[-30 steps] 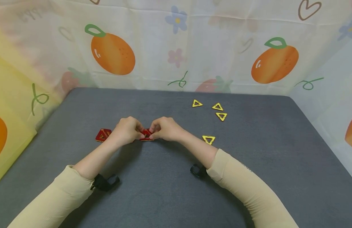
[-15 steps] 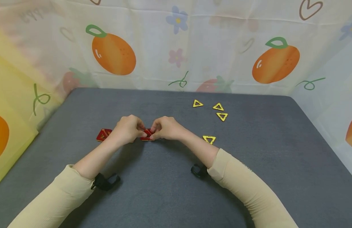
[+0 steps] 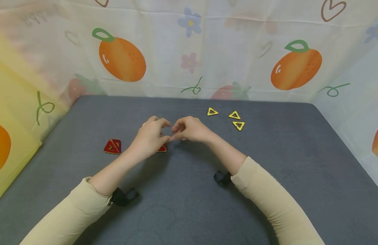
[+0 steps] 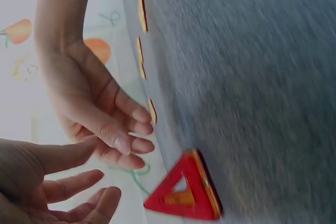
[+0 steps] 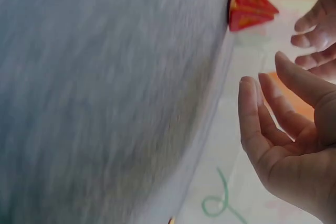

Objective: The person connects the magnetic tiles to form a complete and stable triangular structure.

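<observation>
My left hand (image 3: 150, 134) and right hand (image 3: 190, 129) hover close together over the table, fingers loosely bent and holding nothing. Just below the left hand stands a small red triangular pyramid (image 3: 162, 148), built from red triangle tiles; the hand covers most of it in the head view. The left wrist view shows its red front face (image 4: 184, 190) with a triangular opening and a yellowish edge, apart from both hands. Farther left sits another red pyramid (image 3: 112, 146), beside the left forearm. In the right wrist view, red pyramids (image 5: 252, 9) stand beyond the right fingers.
Yellow triangle frames lie flat at the back right: one frame (image 3: 212, 111) alone, another (image 3: 234, 115) close to a third (image 3: 238, 125). The grey table (image 3: 287, 163) ends at a printed cloth (image 3: 164, 51) behind. Black wrist straps (image 3: 124, 196) hang under both wrists.
Both hands have let go of the red pyramid, lifted, and moved to the right and away from me. The right forearm now covers the nearest yellow triangle.
</observation>
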A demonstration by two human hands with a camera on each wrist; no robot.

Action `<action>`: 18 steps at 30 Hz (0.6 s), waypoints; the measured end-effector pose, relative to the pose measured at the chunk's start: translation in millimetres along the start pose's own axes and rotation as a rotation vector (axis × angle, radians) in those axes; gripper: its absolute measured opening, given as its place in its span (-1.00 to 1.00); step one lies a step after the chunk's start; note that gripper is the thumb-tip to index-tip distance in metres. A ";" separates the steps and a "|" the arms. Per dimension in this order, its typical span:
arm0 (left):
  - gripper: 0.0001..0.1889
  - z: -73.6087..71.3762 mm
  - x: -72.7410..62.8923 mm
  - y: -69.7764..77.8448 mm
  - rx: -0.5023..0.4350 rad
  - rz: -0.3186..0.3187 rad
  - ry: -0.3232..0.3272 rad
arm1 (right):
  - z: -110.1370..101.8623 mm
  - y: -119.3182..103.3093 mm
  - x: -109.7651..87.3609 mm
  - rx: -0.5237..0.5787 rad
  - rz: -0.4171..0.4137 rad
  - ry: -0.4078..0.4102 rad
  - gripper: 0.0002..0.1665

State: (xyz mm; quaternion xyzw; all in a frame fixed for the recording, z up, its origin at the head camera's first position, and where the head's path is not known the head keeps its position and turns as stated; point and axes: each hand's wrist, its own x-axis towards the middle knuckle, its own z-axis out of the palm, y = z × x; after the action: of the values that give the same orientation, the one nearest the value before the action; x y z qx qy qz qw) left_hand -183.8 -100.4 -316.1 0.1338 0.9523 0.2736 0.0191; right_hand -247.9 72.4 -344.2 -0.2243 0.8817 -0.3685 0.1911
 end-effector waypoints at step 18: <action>-0.54 56.0 11.0 23.2 -0.334 0.137 -0.229 | -93.4 71.6 -48.1 0.000 0.172 0.240 -0.59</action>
State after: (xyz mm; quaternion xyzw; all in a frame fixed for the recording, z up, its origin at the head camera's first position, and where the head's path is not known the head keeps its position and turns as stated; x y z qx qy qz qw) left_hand -182.6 -49.7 -351.1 0.2236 0.8739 0.4115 0.1304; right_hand -273.3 195.8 -327.4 -0.1023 0.9141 -0.3751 0.1154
